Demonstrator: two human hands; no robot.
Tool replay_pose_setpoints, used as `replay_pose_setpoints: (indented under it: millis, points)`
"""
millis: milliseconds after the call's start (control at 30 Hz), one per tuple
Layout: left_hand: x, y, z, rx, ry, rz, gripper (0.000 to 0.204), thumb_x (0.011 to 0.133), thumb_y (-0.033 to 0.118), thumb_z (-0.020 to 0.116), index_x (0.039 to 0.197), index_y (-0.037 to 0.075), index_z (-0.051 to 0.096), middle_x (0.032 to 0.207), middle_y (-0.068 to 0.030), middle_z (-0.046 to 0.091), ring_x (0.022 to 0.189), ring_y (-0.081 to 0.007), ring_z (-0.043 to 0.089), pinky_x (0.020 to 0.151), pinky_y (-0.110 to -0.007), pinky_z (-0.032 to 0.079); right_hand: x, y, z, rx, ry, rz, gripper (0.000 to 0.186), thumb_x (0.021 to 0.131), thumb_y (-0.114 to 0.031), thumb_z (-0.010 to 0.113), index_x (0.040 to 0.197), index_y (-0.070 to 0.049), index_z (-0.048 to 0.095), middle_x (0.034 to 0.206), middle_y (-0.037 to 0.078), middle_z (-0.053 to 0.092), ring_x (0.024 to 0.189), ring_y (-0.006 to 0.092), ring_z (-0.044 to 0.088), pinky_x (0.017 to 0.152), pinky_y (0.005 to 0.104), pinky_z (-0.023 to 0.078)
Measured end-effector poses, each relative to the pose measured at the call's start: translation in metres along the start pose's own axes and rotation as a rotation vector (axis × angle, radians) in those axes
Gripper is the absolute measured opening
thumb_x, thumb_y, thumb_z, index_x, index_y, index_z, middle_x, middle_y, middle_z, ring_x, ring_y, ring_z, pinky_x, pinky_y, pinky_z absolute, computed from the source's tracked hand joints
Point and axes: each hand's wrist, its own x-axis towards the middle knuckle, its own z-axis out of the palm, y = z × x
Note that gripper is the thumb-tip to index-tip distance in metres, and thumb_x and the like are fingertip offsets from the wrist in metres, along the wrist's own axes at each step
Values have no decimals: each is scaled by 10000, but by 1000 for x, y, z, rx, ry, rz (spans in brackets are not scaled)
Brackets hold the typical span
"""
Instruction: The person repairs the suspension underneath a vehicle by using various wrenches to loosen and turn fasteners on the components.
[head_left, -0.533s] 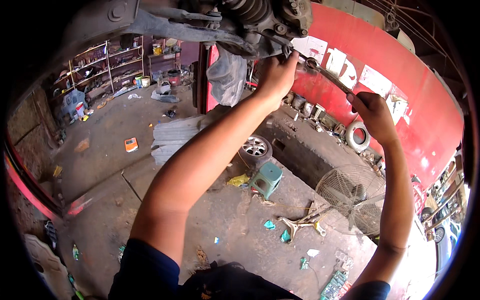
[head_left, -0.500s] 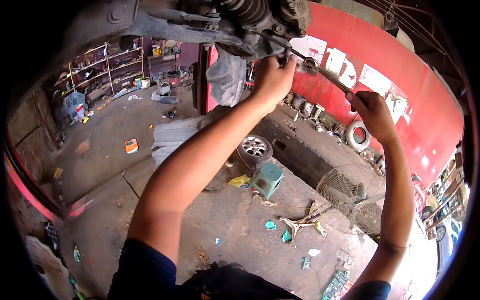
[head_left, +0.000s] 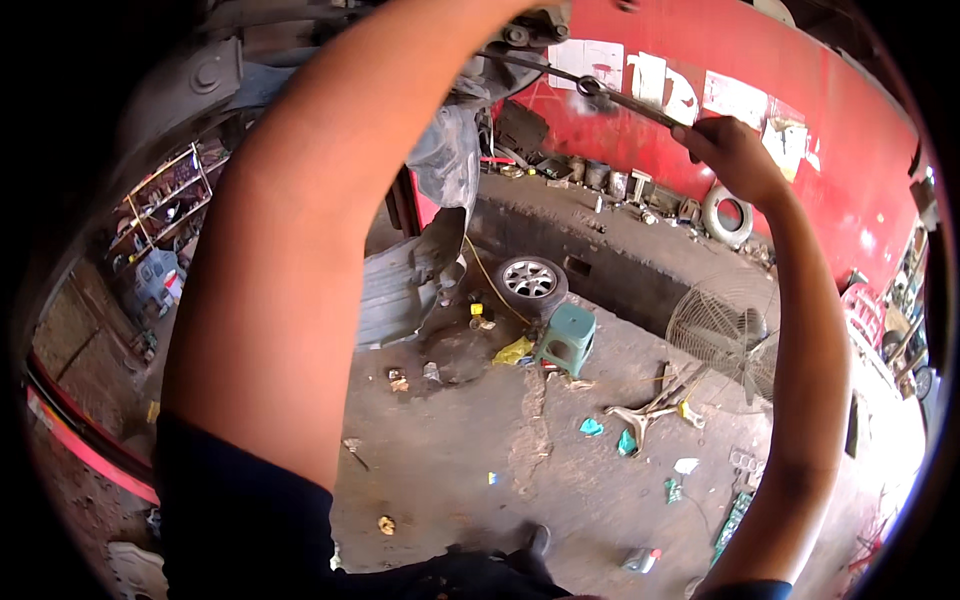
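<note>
My right hand is closed around a long dark metal bar with a ring partway along it; the bar runs up left among the car's underside parts. My left forearm stretches up across the left half of the view to the top edge, where my left hand is almost wholly cut off, its fingers unclear. A grey plastic liner hangs below the car parts, beside my left arm.
A red curved wall is behind the bar. On the floor are a loose wheel, a green stool, a large fan and scattered metal parts. A shelf rack stands far left.
My left hand has left the car parts and risen to the top edge, its arm filling more of the view. My right hand and the bar appear higher in the picture; the view has shifted.
</note>
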Motion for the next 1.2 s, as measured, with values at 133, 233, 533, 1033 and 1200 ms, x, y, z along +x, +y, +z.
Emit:
replay_pose_setpoints:
  millis: [133, 233, 533, 1033, 1200]
  points:
    - [-30, 15, 0, 0, -216, -164, 253, 841, 302, 684, 1016, 121, 708, 1009, -127, 675, 1070, -300, 613, 941, -436, 450, -8, 2, 1, 7, 6, 50, 561, 980, -532, 582, 842, -3, 702, 683, 132, 633, 647, 272, 592, 706, 402, 495]
    - [-31, 26, 11, 22, -197, -285, 182, 850, 254, 637, 943, 104, 682, 977, -110, 682, 1028, -310, 613, 920, -444, 457, -11, -4, 4, -61, -30, 27, 578, 981, -545, 575, 864, 7, 699, 693, 132, 643, 649, 284, 600, 710, 406, 501]
    - [-34, 24, 49, 268, 49, -109, 140, 859, 229, 564, 825, 126, 652, 852, -81, 692, 876, -272, 658, 751, -430, 496, -3, -8, 15, -100, 14, 185, 686, 972, -633, 541, 891, 32, 685, 653, 126, 570, 660, 238, 586, 699, 400, 482]
    - [-33, 21, 50, 200, 86, -131, 153, 812, 286, 611, 775, 137, 610, 701, -96, 684, 685, -294, 678, 675, -448, 518, 8, -21, -20, -368, -9, 33, 684, 1021, -559, 491, 769, 60, 636, 678, 248, 522, 681, 410, 553, 731, 488, 457]
    - [-34, 18, 43, 197, -44, -123, 166, 816, 286, 615, 791, 124, 635, 753, -118, 707, 718, -305, 698, 677, -457, 541, 19, -2, -24, -427, -108, -81, 638, 1025, -585, 455, 996, -10, 731, 787, 148, 690, 759, 284, 658, 782, 428, 508]
